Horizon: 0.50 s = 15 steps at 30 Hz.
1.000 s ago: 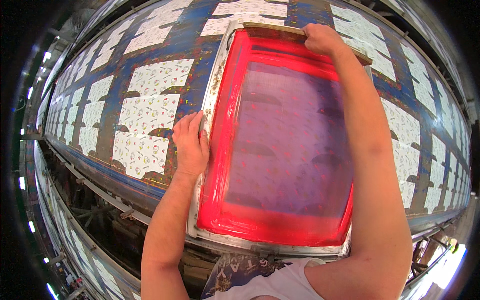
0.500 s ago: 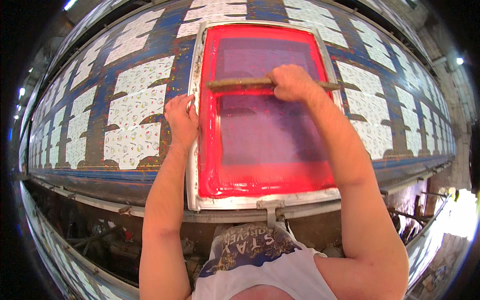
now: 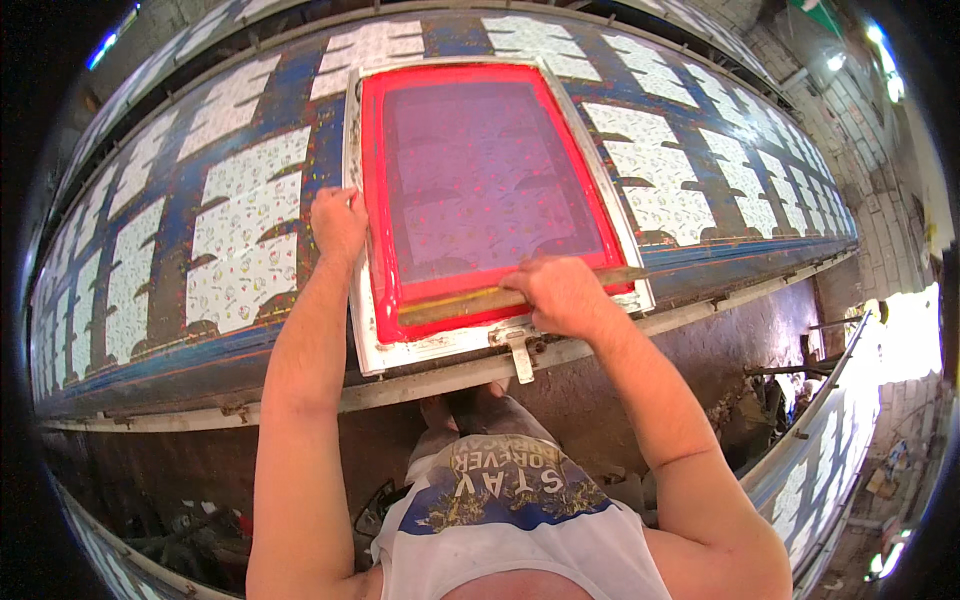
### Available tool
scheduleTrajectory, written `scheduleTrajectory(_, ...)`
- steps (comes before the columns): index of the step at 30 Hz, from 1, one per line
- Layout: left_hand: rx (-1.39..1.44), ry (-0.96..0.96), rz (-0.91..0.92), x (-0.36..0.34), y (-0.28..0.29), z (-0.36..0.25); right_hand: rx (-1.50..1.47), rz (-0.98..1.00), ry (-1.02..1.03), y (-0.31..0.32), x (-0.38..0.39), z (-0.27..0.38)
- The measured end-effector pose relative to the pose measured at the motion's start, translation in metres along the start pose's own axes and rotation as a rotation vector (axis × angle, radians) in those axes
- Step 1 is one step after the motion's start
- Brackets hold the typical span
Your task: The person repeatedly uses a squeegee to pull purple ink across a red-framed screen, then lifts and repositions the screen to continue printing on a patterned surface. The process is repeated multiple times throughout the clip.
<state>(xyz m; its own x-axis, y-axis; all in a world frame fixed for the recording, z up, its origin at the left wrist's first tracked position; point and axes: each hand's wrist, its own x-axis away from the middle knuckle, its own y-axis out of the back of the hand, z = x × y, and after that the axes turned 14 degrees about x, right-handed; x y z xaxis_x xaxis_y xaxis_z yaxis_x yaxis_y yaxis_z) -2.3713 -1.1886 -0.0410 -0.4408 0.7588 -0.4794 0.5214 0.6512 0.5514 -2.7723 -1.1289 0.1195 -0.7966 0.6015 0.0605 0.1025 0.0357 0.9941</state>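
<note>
A printing screen with a pale metal frame lies on the long table, a red border of ink around its purple mesh. My left hand is closed at the left side of the frame, fingers curled over its edge. In my right hand is a squeegee, a long narrow bar lying across the near end of the screen, above the frame's near side. Red ink coats the mesh borders. Printed white fabric pieces show on the table beside the screen, and dimly through the mesh.
The dark blue table stretches left and right with rows of white cut pieces. A metal rail runs along its near edge, with a bracket at the screen. Another table with pieces stands behind me at the right.
My right hand has drawn the squeegee from the screen's upper part toward me, to its near end. The left hand stays at the frame's left side. My view has shifted.
</note>
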Motion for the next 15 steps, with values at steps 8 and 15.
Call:
scheduleTrajectory(8,-0.084,0.257,0.062,0.035,0.015,-0.035,0.020,-0.063,0.112,-0.024,0.046,0.008)
scheduleTrajectory(15,-0.017,0.218,-0.011,0.044,0.015,-0.033,-0.346,-0.091,0.335,-0.027,0.077,-0.042)
